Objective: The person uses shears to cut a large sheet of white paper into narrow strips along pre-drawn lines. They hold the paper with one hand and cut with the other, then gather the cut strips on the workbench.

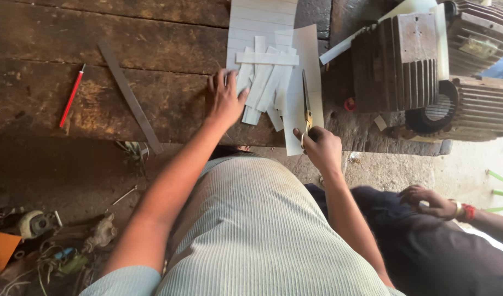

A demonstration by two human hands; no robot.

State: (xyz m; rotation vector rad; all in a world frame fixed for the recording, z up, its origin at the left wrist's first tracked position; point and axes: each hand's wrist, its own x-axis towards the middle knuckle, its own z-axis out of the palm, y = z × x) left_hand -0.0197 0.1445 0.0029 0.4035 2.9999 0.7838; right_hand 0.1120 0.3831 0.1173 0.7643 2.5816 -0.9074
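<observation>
My left hand (225, 98) lies flat on the dark wooden workbench (98, 44), fingers spread, its fingertips touching a loose pile of cut white paper strips (265, 82). My right hand (320, 145) grips the handles of yellow-handled scissors (306, 101), whose blades point away from me along a long white paper sheet (311, 66). A ruled white sheet (262, 19) lies beyond the strips.
A red pen (72, 96) and a long metal ruler (130, 97) lie on the bench at left. Finned electric motor housings (426, 66) crowd the right. Another person's hand (432, 201) rests at lower right. Tools and wires (54, 241) litter the floor.
</observation>
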